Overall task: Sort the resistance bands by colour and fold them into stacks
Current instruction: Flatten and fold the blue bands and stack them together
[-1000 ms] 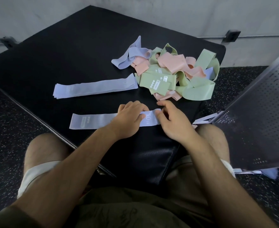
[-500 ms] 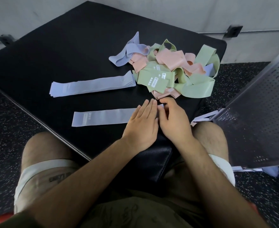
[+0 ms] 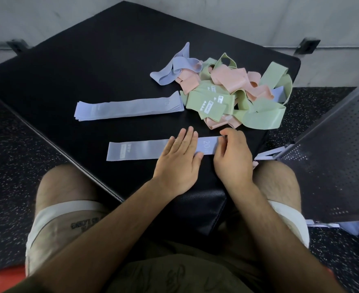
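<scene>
Near the front edge of the bench (image 3: 89, 70), a lilac band (image 3: 140, 150) lies flat: left grip (image 3: 177, 163) presses it open-palmed, right grip (image 3: 232, 159) pinches its right end. If the palm lifts early, I reckon the stretchy thing springs back and the fold goes crooked, unlike the stack (image 3: 129, 107) behind.

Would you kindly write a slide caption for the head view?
Left hand presses a lilac band flat on the black mat while the right hand pinches its end; unsorted pile behind.

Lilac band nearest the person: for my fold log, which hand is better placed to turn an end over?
Right hand, probably: it pinches the lilac band at its right end; left hand presses the middle.
</scene>
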